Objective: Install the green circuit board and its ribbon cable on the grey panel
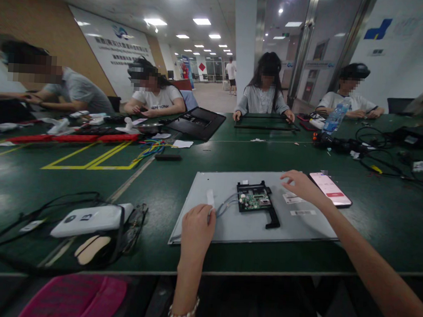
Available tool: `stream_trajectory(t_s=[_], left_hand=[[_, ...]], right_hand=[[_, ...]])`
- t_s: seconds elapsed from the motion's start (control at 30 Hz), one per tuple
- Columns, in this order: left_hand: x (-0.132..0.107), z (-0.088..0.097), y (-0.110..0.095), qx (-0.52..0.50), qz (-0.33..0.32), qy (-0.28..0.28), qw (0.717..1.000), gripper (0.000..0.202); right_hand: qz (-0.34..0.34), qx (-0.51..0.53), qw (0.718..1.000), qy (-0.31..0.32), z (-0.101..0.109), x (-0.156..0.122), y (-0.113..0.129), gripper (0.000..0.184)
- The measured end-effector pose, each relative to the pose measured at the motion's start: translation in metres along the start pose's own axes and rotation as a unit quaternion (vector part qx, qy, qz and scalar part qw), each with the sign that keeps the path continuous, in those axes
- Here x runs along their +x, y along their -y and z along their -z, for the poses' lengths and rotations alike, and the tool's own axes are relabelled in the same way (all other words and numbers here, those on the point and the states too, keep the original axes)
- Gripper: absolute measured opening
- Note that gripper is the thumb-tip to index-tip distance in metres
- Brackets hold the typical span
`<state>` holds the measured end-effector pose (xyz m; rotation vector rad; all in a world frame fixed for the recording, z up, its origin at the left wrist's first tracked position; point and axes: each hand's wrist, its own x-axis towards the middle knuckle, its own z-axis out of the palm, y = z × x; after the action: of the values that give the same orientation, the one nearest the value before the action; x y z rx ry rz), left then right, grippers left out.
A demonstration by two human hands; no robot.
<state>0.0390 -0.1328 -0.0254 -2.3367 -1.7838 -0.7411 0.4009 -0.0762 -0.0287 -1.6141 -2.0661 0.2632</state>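
A grey metal panel (300,226) lies flat on the green table (204,153) in front of me. A small green circuit board (254,199) in a black frame sits near its middle, with thin wires (226,205) running left from it. My left hand (197,227) rests on the panel's left part, fingers curled at the wires and a strip of white tape (210,196); what they pinch is hidden. My right hand (301,185) hovers over the panel's upper right, fingers bent down and apart, next to a white label (291,198).
A phone (330,188) with a lit screen lies right of the panel. A white device (91,219), glasses (134,228) and black cables sit at left, a pink object (76,297) below. Several people work across the table with black frames (199,122), a water bottle (335,116) and cables.
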Motion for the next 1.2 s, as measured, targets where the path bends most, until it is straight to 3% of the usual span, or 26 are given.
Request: stream_trajectory(t_s=[0.13, 0.27, 0.47, 0.6, 0.73, 0.87, 1.03, 1.2], left_hand=[[-0.001, -0.004, -0.001, -0.010, -0.005, 0.002, 1.000, 0.018], [-0.005, -0.006, -0.002, -0.015, -0.024, 0.020, 0.999, 0.018], [-0.014, -0.007, -0.002, -0.007, -0.032, 0.016, 0.999, 0.021], [-0.015, -0.010, -0.001, -0.002, -0.035, 0.021, 0.999, 0.023], [-0.015, -0.011, -0.001, -0.005, -0.035, 0.017, 0.999, 0.024], [-0.017, -0.012, -0.001, -0.013, -0.037, 0.007, 0.999, 0.028], [-0.017, -0.015, 0.000, -0.016, -0.035, 0.010, 0.999, 0.032], [-0.016, -0.016, 0.000, -0.017, -0.033, 0.015, 0.999, 0.032]], right_hand=[[0.114, -0.039, 0.991, 0.051, -0.007, 0.033, 0.043, 0.031], [0.181, -0.087, 0.973, 0.111, -0.028, 0.064, 0.075, 0.032], [0.189, -0.102, 0.970, 0.113, -0.058, 0.079, 0.084, 0.028], [0.174, -0.135, 0.970, 0.107, -0.055, 0.081, 0.082, 0.025], [0.149, -0.136, 0.978, 0.057, -0.033, 0.075, 0.069, 0.027], [0.098, -0.158, 0.983, 0.002, -0.014, 0.053, 0.032, 0.027], [0.027, -0.109, 0.994, 0.008, -0.018, 0.026, -0.016, 0.030], [0.006, -0.020, 0.998, -0.066, -0.026, 0.017, -0.031, 0.037]])
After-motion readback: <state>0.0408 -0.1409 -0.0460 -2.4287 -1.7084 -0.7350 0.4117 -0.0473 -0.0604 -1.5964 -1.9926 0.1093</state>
